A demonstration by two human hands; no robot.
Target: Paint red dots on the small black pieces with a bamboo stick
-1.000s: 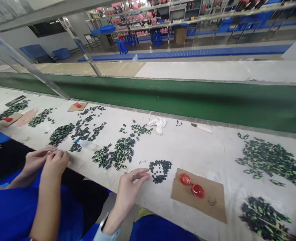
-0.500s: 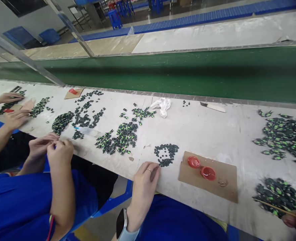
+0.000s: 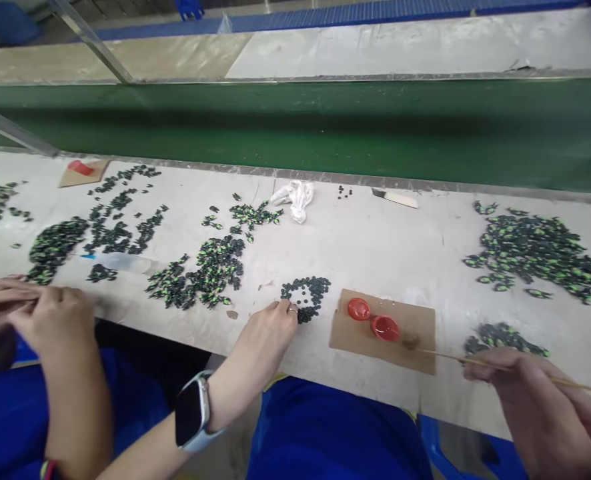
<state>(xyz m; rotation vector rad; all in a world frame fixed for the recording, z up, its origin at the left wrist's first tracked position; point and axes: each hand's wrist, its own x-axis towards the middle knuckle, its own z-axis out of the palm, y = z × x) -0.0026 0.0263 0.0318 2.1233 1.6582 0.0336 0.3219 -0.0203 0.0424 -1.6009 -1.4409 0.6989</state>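
My left hand (image 3: 270,328), with a ring and a dark smartwatch on the wrist, rests at the near edge of a small pile of black discs (image 3: 309,291). Its fingers are curled together onto the pile; what they pinch is hidden. My right hand (image 3: 530,397) at the lower right is closed on a thin wooden stick (image 3: 455,358). The stick's tip reaches the brown cardboard sheet (image 3: 415,320). Two red caps (image 3: 373,319) lie on that cardboard.
Heaps of black-and-green small parts (image 3: 530,250) cover the white table, also at the centre-left (image 3: 210,267). A white rag (image 3: 295,195) and a knife-like blade (image 3: 395,197) lie near the green conveyor belt (image 3: 325,127). A co-worker's hands (image 3: 35,310) work at the left.
The view has tilted down and shifted right. My left hand moved forward onto the black disc pile. My right hand with the stick came into view, its tip now at the cardboard.
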